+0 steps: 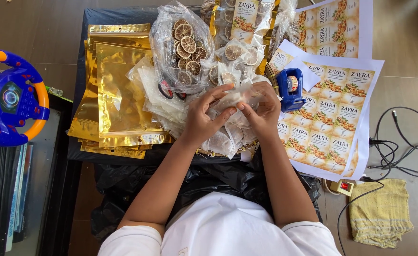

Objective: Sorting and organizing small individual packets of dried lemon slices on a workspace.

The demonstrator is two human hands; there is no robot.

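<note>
My left hand [206, 116] and my right hand [262, 110] meet over a heap of small clear plastic pouches [171, 102]. Both pinch one thin translucent pouch [237, 97] between fingers and thumbs. Just beyond my hands lies a big clear bag of dried citrus slices [183, 47]. More dried slices in clear wrap [232, 52] sit beside it.
A stack of gold foil pouches [116, 90] lies to the left on black plastic sheeting [123, 180]. A blue tape dispenser [290, 87] rests on printed label sheets [332, 118] to the right. A blue and orange toy steering wheel [10, 97], black cables [399, 147] and a yellow cloth [382, 213] lie around.
</note>
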